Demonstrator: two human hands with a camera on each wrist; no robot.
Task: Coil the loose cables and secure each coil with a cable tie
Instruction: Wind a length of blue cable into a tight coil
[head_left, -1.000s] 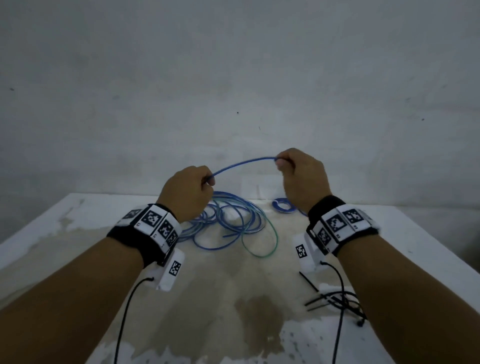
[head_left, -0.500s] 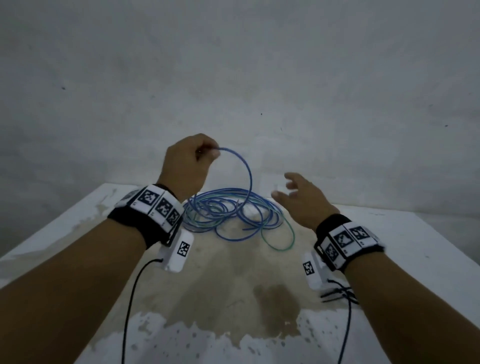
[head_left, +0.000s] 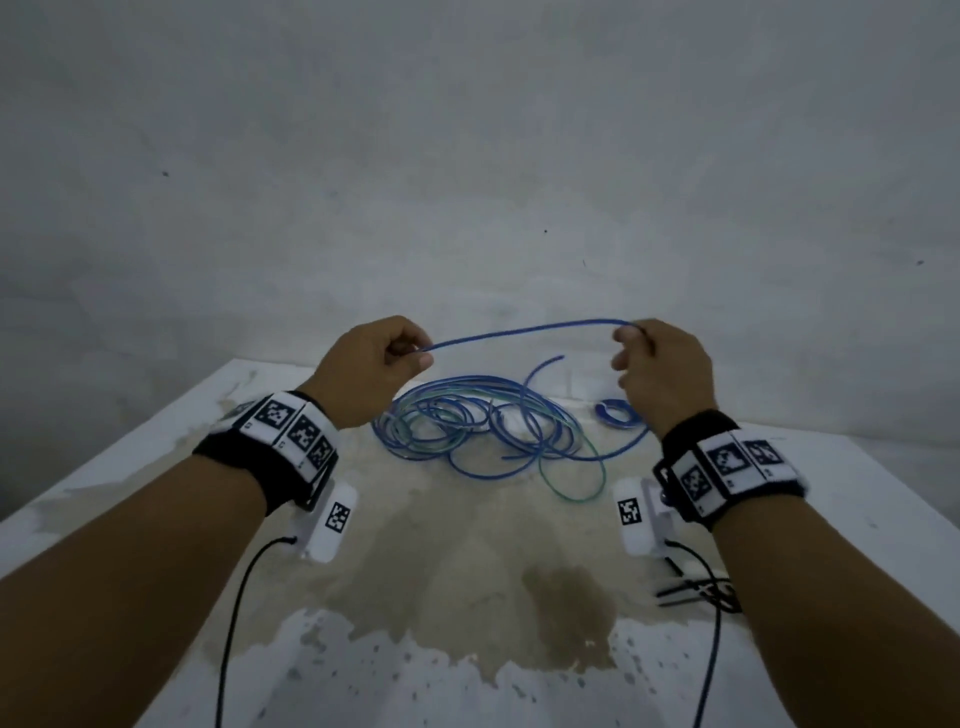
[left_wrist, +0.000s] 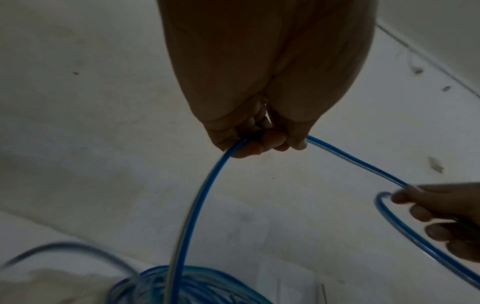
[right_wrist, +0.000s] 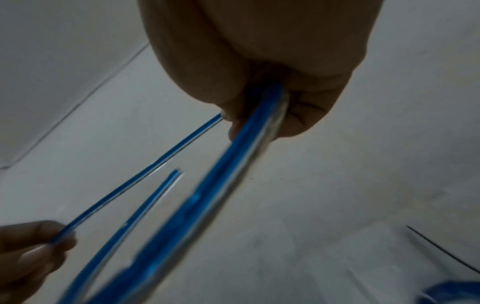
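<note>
The fingers (head_left: 410, 358) of the left hand (head_left: 363, 371) and those of the right hand (head_left: 660, 371) pinch a blue cable (head_left: 524, 330), stretched between them above the loose tangle (head_left: 478, 426) on the table (head_left: 857, 478).

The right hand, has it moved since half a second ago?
Yes. The right hand rose from above the cable pile and now pinches the blue cable.

Glossy smooth plastic blue cable (head_left: 524, 332), matt stained white table (head_left: 857, 499), cloth wristbands (head_left: 291, 441)
</note>
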